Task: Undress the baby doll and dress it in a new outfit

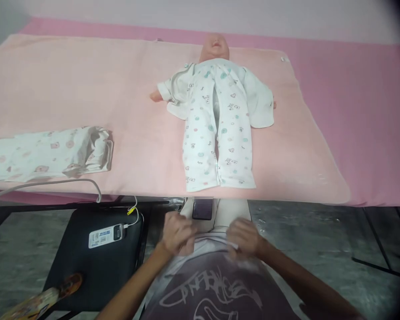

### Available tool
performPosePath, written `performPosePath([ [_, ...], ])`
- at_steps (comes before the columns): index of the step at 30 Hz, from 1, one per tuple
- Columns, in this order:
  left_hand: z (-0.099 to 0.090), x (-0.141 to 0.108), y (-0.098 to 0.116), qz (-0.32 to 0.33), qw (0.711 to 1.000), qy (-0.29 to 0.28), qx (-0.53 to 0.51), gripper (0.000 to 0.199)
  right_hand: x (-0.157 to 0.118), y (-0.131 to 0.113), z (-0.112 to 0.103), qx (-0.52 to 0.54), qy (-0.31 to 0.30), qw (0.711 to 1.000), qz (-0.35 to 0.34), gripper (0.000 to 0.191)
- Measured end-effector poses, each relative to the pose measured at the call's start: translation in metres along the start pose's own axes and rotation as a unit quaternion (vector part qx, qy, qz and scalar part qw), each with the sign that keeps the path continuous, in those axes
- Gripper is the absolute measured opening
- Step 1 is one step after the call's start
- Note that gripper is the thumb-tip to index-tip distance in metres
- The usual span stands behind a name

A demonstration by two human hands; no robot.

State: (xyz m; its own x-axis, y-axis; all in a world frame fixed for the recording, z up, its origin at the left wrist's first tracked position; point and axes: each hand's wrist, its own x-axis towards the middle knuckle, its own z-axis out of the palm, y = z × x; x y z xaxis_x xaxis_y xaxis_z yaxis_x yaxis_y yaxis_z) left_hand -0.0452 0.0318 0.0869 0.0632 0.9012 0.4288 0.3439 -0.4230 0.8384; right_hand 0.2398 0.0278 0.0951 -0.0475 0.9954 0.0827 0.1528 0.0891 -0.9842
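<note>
Both my hands are at my lap, at the white lower edge of my dark printed shirt. My left hand is closed, with the hem at its fingers. Slightly blurred, my right hand is also closed on the hem, and the cloth stretches between the two. Beyond them a baby doll lies face up on the padded table, dressed in a white printed baby outfit. The outfit is partly open down the middle and its sleeves spread sideways. Neither hand touches the doll.
A peach mat covers much of the pink table. Folded printed cloth lies at its left. A white power bank with a cable rests on a black stool. A phone lies on my lap by the table edge.
</note>
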Motion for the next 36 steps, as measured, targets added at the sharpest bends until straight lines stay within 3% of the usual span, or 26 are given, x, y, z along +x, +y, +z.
performPosePath([
  [1, 0.01, -0.023, -0.016, -0.051, 0.999, -0.008, 0.006, 0.032, -0.012, 0.021, 0.012, -0.005, -0.002, 1.0, 0.022, 0.031],
  [3, 0.029, -0.051, -0.046, -0.2, 0.979, 0.031, -0.007, 0.042, -0.024, 0.059, 0.034, -0.018, 0.015, 0.997, 0.078, 0.029],
  [6, 0.048, -0.06, -0.078, -0.313, 0.947, 0.025, -0.063, 0.063, -0.019, 0.096, 0.061, 0.022, 0.019, 0.989, 0.142, 0.053],
  [10, 0.055, -0.051, -0.092, -0.296, 0.952, -0.016, -0.071, 0.055, -0.005, 0.113, 0.081, 0.075, 0.009, 0.985, 0.155, 0.078],
  [17, 0.061, -0.055, -0.098, -0.264, 0.963, -0.015, -0.051, 0.049, -0.004, 0.125, 0.093, 0.082, 0.02, 0.986, 0.146, 0.088],
  [24, 0.06, -0.056, -0.099, -0.26, 0.965, -0.016, -0.044, 0.055, -0.004, 0.129, 0.084, 0.123, 0.019, 0.983, 0.137, 0.067],
  [29, 0.06, -0.052, -0.092, -0.3, 0.951, 0.009, -0.077, 0.052, -0.005, 0.129, 0.077, 0.134, 0.001, 0.981, 0.144, 0.075],
  [36, 0.063, -0.034, -0.089, -0.357, 0.919, 0.048, -0.163, 0.045, -0.005, 0.126, 0.086, 0.107, 0.026, 0.983, 0.149, 0.079],
])
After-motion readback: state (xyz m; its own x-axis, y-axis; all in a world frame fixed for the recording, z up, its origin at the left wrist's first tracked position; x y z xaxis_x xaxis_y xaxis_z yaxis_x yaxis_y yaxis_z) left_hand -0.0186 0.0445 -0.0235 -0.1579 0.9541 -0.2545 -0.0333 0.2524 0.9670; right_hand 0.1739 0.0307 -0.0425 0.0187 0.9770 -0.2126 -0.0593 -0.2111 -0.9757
